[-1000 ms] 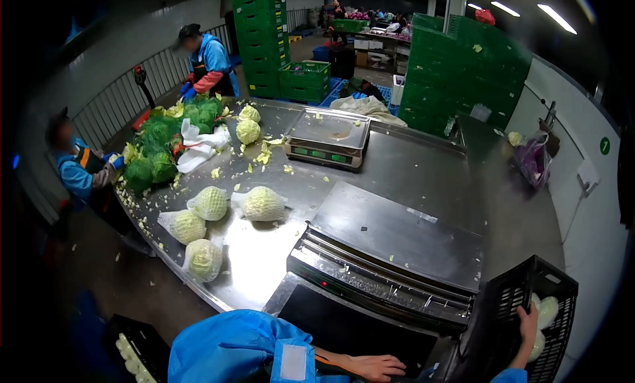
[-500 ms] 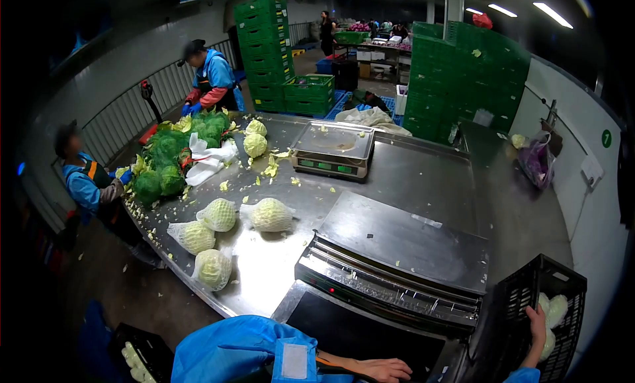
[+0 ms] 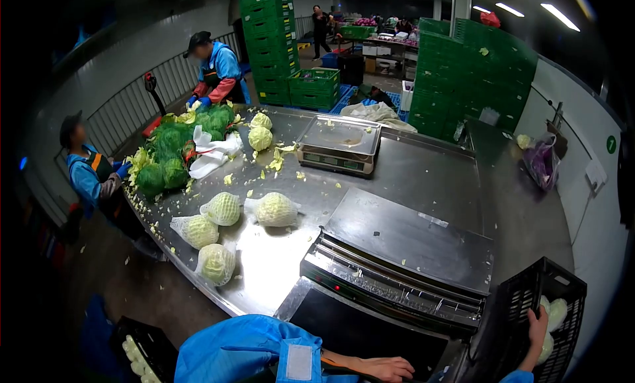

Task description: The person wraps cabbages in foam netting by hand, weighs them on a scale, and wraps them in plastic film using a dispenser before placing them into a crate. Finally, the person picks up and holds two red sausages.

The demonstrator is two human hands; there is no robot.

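A puffy blue sleeve (image 3: 231,350) bears a pale rectangular patch (image 3: 299,362).

White wall (image 3: 585,115) on the right, strip lights (image 3: 560,17) overhead, railing (image 3: 126,118) along the grey left wall (image 3: 132,59)

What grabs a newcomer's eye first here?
Four white-netted cabbages sit on the steel table, left of centre, beside a glare patch. Farther back at left, green-netted cabbages are heaped among loose leaves. At lower right, the right hand is at a black crate.
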